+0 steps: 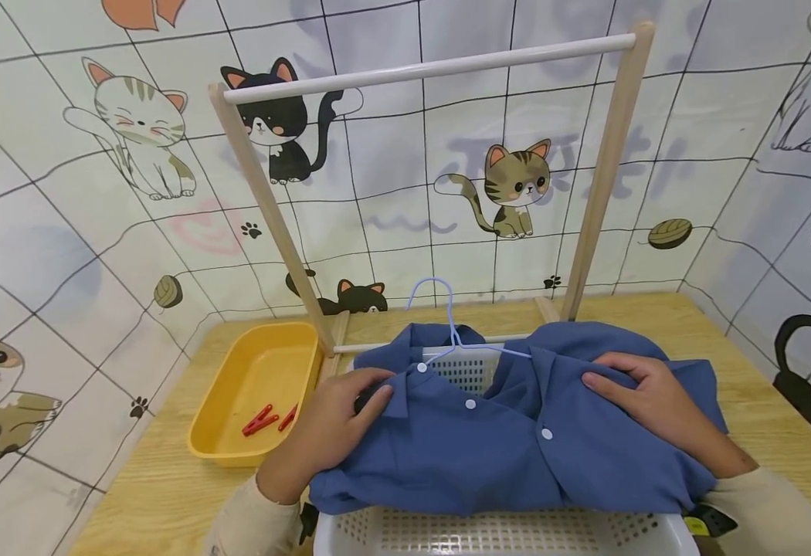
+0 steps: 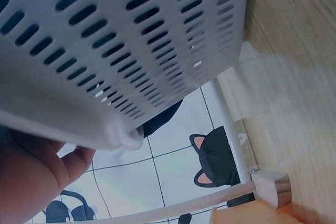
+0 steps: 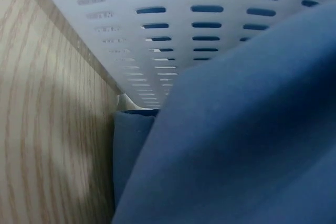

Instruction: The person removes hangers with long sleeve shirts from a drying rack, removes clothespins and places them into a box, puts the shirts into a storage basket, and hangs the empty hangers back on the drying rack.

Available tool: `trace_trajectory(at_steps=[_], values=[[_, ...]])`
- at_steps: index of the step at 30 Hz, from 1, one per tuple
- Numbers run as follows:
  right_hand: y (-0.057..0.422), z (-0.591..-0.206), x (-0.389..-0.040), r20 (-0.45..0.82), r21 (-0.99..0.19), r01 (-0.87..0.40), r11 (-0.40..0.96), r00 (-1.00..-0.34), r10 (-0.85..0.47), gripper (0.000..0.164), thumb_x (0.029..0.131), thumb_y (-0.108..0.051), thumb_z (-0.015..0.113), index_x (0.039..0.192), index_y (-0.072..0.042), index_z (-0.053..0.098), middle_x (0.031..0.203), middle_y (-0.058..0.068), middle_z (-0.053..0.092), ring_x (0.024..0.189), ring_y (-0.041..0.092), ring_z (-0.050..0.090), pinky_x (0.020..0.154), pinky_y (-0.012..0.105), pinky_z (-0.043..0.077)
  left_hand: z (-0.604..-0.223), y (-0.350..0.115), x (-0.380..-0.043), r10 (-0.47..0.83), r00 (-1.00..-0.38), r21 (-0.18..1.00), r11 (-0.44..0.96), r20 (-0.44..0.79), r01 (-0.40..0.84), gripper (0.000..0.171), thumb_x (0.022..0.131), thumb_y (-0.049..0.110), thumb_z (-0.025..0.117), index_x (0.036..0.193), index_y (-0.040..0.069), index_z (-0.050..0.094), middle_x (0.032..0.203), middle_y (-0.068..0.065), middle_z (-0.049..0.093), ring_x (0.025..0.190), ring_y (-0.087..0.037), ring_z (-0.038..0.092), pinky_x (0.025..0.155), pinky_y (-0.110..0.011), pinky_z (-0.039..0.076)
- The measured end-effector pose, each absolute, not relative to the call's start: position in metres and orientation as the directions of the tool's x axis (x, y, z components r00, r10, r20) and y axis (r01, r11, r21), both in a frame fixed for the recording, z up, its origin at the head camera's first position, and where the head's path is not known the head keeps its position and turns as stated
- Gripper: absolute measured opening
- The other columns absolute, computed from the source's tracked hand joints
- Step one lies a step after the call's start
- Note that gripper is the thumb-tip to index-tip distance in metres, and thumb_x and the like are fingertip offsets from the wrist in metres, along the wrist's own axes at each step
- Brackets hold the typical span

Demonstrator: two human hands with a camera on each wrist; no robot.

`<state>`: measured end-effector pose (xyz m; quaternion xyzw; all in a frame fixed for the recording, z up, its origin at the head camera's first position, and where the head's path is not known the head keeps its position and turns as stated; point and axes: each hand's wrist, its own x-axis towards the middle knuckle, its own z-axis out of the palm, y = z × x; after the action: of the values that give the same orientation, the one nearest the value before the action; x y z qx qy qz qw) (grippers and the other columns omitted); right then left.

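Note:
A blue button-up shirt (image 1: 475,455) with white buttons lies spread over a white slotted laundry basket (image 1: 475,533). A light-blue hanger (image 1: 451,309) sits at its neck opening, hook upward, part of its arms hidden under the cloth. At the left collar, my left hand (image 1: 339,417) pinches the fabric between thumb and fingers. My right hand (image 1: 656,398) grips the shirt near the right shoulder, thumb on top. In the left wrist view, part of the left hand (image 2: 37,177) shows beside the basket rim. Blue cloth (image 3: 231,140) covers much of the right wrist view, where no hand shows.
Behind the basket stands a wooden rack with a white top bar (image 1: 433,69). A yellow tray (image 1: 221,417) at the left holds red clothespins (image 1: 259,421). Cat-patterned walls (image 1: 391,170) bound the wooden tabletop (image 1: 148,494).

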<state>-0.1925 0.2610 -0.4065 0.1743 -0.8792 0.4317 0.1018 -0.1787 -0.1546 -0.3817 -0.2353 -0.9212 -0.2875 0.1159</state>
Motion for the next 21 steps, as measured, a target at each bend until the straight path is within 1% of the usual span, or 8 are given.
trace_trajectory(at_steps=[5,9,12,16,21], values=[[0.2617,-0.4038,-0.1935,0.329,-0.723,-0.387,0.572,-0.921,-0.209,0.011,0.097,-0.015,0.065,0.106,-0.012,0.071,0.097,-0.017,0.067,0.086,0.0,0.06,0.073,0.019,0.049,-0.3813,-0.1517,-0.1778,0.356,-0.862,0.418,0.765,0.361,0.49,0.024,0.099,0.035,0.061,0.117,0.021,0.069,0.111,0.007,0.072,0.103,-0.011,0.068,0.095,-0.036,0.054],[0.2616,-0.4055,-0.1942,0.316,-0.738,-0.382,0.556,-0.924,-0.215,0.01,0.098,-0.014,0.064,0.106,-0.012,0.07,0.096,-0.015,0.067,0.085,0.002,0.06,0.07,0.021,0.05,-0.3823,-0.1515,-0.1761,0.36,-0.856,0.376,0.784,0.371,0.493,0.023,0.098,0.035,0.063,0.114,0.02,0.069,0.107,0.006,0.072,0.097,-0.011,0.068,0.092,-0.036,0.055],[0.2607,-0.4082,-0.1935,0.314,-0.746,-0.385,0.544,-0.923,-0.223,0.011,0.097,-0.012,0.065,0.106,-0.011,0.071,0.096,-0.015,0.066,0.085,0.003,0.06,0.07,0.022,0.05,-0.3853,-0.1526,-0.1747,0.36,-0.851,0.369,0.785,0.383,0.498,0.019,0.098,0.033,0.064,0.11,0.02,0.069,0.102,0.007,0.072,0.092,-0.009,0.067,0.088,-0.034,0.056],[0.2595,-0.4102,-0.192,0.332,-0.736,-0.395,0.55,-0.918,-0.215,0.011,0.096,-0.011,0.066,0.105,-0.012,0.071,0.096,-0.017,0.066,0.085,0.001,0.06,0.07,0.022,0.05,-0.388,-0.1535,-0.1739,0.36,-0.827,0.351,0.778,0.433,0.522,0.012,0.097,0.03,0.065,0.103,0.02,0.069,0.095,0.008,0.07,0.086,-0.008,0.066,0.083,-0.032,0.056],[0.2605,-0.4098,-0.1907,0.354,-0.726,-0.409,0.554,-0.912,-0.208,0.01,0.096,-0.01,0.066,0.105,-0.011,0.071,0.096,-0.017,0.066,0.084,0.001,0.06,0.07,0.021,0.049,-0.389,-0.1525,-0.1734,0.372,-0.785,0.304,0.772,0.496,0.558,0.008,0.096,0.028,0.066,0.096,0.02,0.068,0.088,0.009,0.068,0.078,-0.007,0.063,0.076,-0.029,0.055]])
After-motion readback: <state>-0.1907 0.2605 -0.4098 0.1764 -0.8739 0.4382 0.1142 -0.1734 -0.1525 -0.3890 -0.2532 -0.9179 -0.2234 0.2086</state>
